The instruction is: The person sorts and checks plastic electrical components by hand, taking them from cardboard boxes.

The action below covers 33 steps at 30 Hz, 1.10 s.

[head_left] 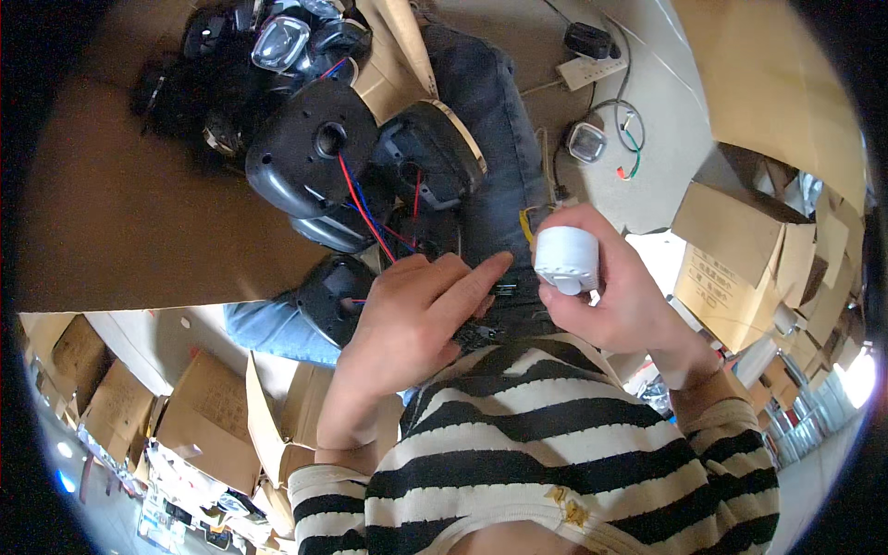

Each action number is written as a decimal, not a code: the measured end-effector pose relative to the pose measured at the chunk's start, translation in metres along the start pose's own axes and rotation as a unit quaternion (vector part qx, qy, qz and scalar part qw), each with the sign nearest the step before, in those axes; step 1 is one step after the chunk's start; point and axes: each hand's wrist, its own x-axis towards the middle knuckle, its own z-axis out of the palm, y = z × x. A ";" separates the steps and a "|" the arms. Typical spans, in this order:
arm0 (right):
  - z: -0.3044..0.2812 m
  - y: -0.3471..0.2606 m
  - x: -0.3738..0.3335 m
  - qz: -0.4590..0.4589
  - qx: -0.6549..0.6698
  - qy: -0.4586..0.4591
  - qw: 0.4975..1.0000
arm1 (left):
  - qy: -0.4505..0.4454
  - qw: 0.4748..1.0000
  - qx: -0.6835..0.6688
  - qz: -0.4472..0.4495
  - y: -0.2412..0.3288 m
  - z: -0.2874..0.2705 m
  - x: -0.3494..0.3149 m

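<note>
A short white plastic cylinder (567, 259), with a small tab on its lower edge, is gripped in my right hand (618, 291) between the thumb and fingers. My left hand (412, 310) is palm down over my lap, index finger stretched out to the right and apart from the cylinder. Under that finger lies a dark part with a bit of green (504, 289), mostly hidden. Just beyond my left hand are a black plastic housing (301, 153) with red and blue wires (359, 199) coming from its round hole, and a second black housing (430, 153). Another black housing (331, 301) sits beside my left wrist.
A big brown cardboard sheet or box side (157, 222) fills the left. Several black and clear parts (277, 46) are heaped at the far left. On the floor are a power strip (592, 72), a cable and a small clear-topped piece (586, 142). Open cardboard boxes (731, 250) stand right.
</note>
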 end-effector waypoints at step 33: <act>-0.025 0.072 -0.018 0.018 0.077 0.205 0.976 | -0.015 0.998 -0.066 -0.013 -0.009 0.079 0.027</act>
